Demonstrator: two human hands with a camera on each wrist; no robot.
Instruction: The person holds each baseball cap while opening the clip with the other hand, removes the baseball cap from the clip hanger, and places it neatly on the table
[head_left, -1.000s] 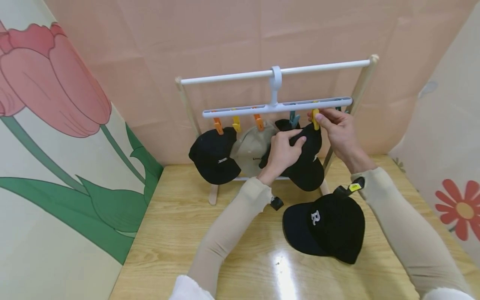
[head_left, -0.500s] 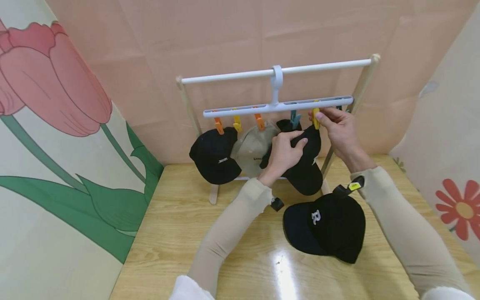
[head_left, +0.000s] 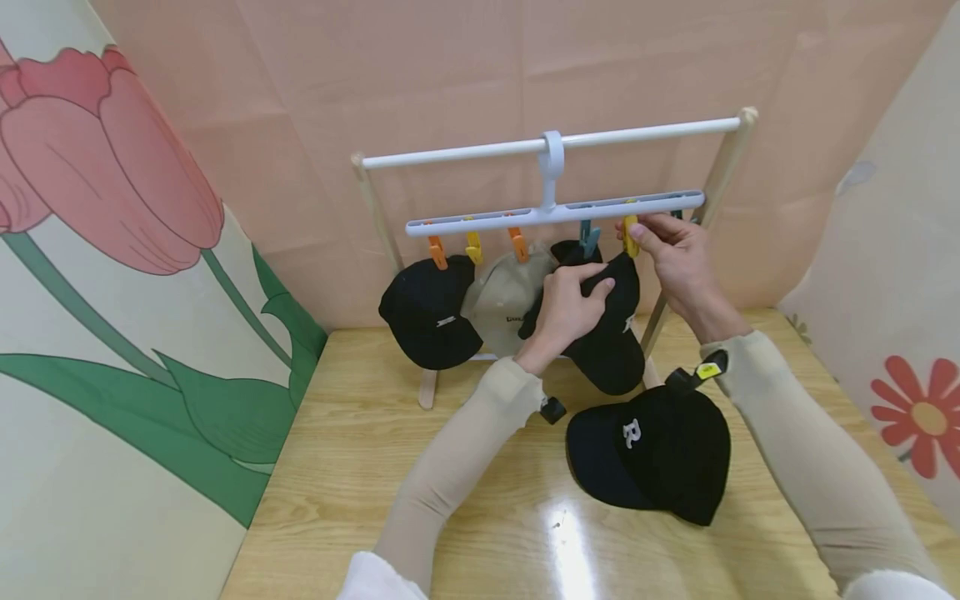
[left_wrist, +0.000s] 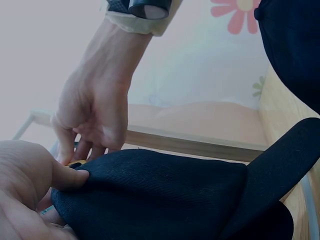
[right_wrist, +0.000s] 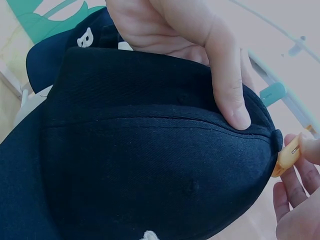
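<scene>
My left hand grips a black cap at its crown, the thumb pressing on the cloth beside the seam. The cap hangs brim down below the right half of a hanger bar. My right hand pinches a yellow clothes peg between thumb and fingers. In the right wrist view the peg meets the button at the top of the cap; whether its tips bite the cloth is hard to tell. The left wrist view shows the left thumb on the crown.
A pale hanger hooks over a white rod on a wooden stand. Pegged to it are a black cap, a beige cap and another dark cap, partly hidden. A black cap with a white R lies on the table.
The held cap's brim has swung slightly down and to the left. Both hands stay in nearly the same place, the right one still pinching the yellow peg.
</scene>
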